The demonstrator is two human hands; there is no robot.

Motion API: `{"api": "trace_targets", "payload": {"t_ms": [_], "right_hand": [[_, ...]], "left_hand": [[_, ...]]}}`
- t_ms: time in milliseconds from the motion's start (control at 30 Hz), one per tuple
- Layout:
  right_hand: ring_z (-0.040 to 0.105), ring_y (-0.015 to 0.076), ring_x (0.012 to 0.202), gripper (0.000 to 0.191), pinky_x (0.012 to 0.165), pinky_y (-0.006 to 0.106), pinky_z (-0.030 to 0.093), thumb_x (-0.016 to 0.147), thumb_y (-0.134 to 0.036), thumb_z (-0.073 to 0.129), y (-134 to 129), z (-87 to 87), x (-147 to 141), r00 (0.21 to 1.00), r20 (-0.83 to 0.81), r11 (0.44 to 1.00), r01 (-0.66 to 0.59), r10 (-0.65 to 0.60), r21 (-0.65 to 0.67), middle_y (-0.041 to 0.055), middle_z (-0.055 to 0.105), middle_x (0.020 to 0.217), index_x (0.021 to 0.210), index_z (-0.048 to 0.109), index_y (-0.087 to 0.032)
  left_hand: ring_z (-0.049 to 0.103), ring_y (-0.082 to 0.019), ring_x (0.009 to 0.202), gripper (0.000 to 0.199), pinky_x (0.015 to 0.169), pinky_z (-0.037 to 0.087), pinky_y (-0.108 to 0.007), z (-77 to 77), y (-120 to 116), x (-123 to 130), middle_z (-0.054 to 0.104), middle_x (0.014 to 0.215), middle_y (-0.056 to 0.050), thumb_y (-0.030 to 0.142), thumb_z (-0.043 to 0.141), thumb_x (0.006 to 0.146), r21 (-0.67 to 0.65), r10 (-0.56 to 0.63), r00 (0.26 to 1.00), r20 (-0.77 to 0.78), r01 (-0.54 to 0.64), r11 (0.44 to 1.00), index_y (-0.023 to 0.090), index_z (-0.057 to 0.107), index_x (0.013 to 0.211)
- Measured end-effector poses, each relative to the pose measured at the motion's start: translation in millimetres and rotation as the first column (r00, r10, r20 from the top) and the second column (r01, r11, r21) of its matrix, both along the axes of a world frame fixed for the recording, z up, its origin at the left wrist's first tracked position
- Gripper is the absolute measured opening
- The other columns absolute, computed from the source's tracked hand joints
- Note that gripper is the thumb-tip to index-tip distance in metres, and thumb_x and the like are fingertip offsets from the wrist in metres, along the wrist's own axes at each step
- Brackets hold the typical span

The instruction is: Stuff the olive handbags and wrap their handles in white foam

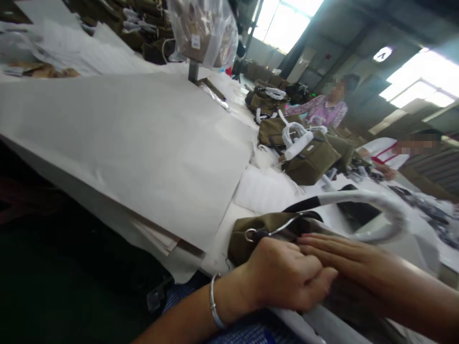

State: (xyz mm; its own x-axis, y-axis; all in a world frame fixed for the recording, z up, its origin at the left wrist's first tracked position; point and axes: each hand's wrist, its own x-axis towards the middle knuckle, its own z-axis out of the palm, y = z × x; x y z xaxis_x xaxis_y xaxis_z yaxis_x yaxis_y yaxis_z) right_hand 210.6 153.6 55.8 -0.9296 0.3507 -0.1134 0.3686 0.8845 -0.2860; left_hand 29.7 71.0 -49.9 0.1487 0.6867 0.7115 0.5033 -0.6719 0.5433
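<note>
An olive-green handbag lies at the table's near edge, with a metal ring, a silvery trim line and an upright handle wrapped in white. My left hand, with a silver bracelet at its wrist, is closed in a fist over the top of this bag. What its fingers grip is hidden. My right hand reaches in from the right, fingers stretched out and together, tips against the bag just beyond the left hand. The two hands overlap in view, and most of the bag is behind them.
White paper sheets cover the table to the left. Further olive bags with wrapped handles stand along the table. A plastic-covered bag sits on a post at the back. Two people are across the table.
</note>
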Motion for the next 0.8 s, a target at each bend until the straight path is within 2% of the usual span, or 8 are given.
{"api": "trace_targets", "payload": {"t_ms": [67, 133, 200, 267, 367, 500, 633, 800], "right_hand": [[0.069, 0.0221, 0.116, 0.055, 0.103, 0.035, 0.057, 0.095, -0.022, 0.057, -7.1, 29.1, 35.1, 0.997, -0.075, 0.959, 0.034, -0.013, 0.282, 0.0006, 0.07, 0.13, 0.147, 0.053, -0.042], [0.065, 0.022, 0.123, 0.058, 0.113, 0.037, 0.048, 0.098, -0.023, 0.055, -21.5, 43.4, 68.5, 0.966, -0.203, 0.808, 0.247, -0.161, 0.535, 0.0011, 0.068, 0.135, 0.15, 0.047, -0.045], [0.052, 0.0271, 0.138, 0.058, 0.123, 0.044, 0.036, 0.099, -0.036, 0.058, -36.6, 39.7, 99.3, 0.843, -0.331, 0.624, 0.537, -0.424, 0.568, 0.0042, 0.056, 0.149, 0.154, 0.042, -0.04], [0.039, 0.0331, 0.147, 0.069, 0.124, 0.05, 0.032, 0.097, -0.053, 0.055, -48.6, 20.5, 126.6, 0.638, -0.364, 0.492, 0.763, -0.679, 0.42, 0.0082, 0.039, 0.162, 0.16, 0.033, -0.033], [0.041, 0.0379, 0.145, 0.09, 0.114, 0.054, 0.044, 0.093, -0.068, 0.05, -60.6, -19.8, 154.2, 0.384, -0.258, 0.421, 0.901, -0.887, -0.107, 0.0131, 0.031, 0.165, 0.165, 0.015, -0.028], [0.046, 0.0376, 0.142, 0.101, 0.096, 0.047, 0.059, 0.09, -0.071, 0.054, -71.5, -46.7, 154.6, 0.262, -0.168, 0.307, 0.697, -0.95, -0.648, 0.0145, 0.038, 0.162, 0.165, 0.004, -0.026], [0.063, 0.033, 0.118, 0.086, 0.089, 0.043, 0.06, 0.092, -0.064, 0.059, -80.2, -32.7, 139.0, 0.287, -0.177, 0.305, 0.503, -0.942, -0.809, 0.0124, 0.05, 0.153, 0.162, 0.027, -0.026], [0.062, 0.0257, 0.116, 0.058, 0.097, 0.037, 0.054, 0.1, -0.052, 0.057, -88.3, -22.5, 133.2, 0.439, -0.247, 0.351, 0.175, -0.864, -0.92, 0.0098, 0.064, 0.135, 0.151, 0.05, -0.027]], "left_hand": [[0.064, -0.014, 0.052, 0.047, 0.048, 0.041, -0.024, 4.5, 1.7, -8.1, 0.064, 0.055, -0.001, 0.035, 0.043, 0.103, -0.052, 0.07, 0.997, -0.041, -0.073, 0.996, 0.018, 0.062, 0.064], [0.066, -0.016, 0.054, 0.042, 0.05, 0.044, -0.024, 11.9, 4.6, -14.2, 0.066, 0.058, -0.002, 0.037, 0.048, 0.102, -0.144, 0.072, 0.989, -0.126, -0.09, 0.986, 0.018, 0.064, 0.067], [0.069, -0.018, 0.061, 0.031, 0.057, 0.05, -0.025, 23.0, 6.9, -17.6, 0.07, 0.066, -0.002, 0.035, 0.057, 0.098, -0.246, 0.041, 0.982, -0.183, -0.087, 0.965, 0.018, 0.07, 0.075], [0.073, -0.02, 0.075, 0.013, 0.069, 0.056, -0.029, 38.0, 6.8, -17.9, 0.075, 0.081, -0.002, 0.03, 0.066, 0.094, -0.324, -0.01, 0.983, -0.185, -0.051, 0.945, 0.021, 0.074, 0.098], [0.073, -0.019, 0.097, 0.044, 0.089, 0.058, -0.03, 65.5, 2.7, -11.2, 0.077, 0.107, -0.002, 0.025, 0.072, 0.091, -0.392, -0.233, 0.965, -0.118, 0.17, 0.904, 0.026, 0.063, 0.134], [0.055, -0.017, 0.137, 0.067, 0.114, 0.043, -0.024, 96.8, 3.5, 14.3, 0.056, 0.151, -0.008, 0.021, 0.072, 0.091, -0.465, -0.623, 0.766, -0.157, 0.499, 0.731, 0.023, 0.045, 0.152], [0.018, -0.034, 0.156, 0.111, 0.123, 0.032, -0.047, 106.2, 18.2, 50.1, 0.014, 0.17, -0.019, 0.02, 0.09, 0.072, -0.574, -0.709, 0.599, -0.372, 0.452, 0.683, 0.027, 0.026, 0.161], [-0.003, -0.038, 0.156, 0.124, 0.122, 0.028, -0.056, 107.5, 38.7, 66.8, -0.012, 0.17, -0.018, 0.015, 0.087, 0.069, -0.61, -0.718, 0.579, -0.386, 0.424, 0.67, 0.032, 0.009, 0.164]]}}
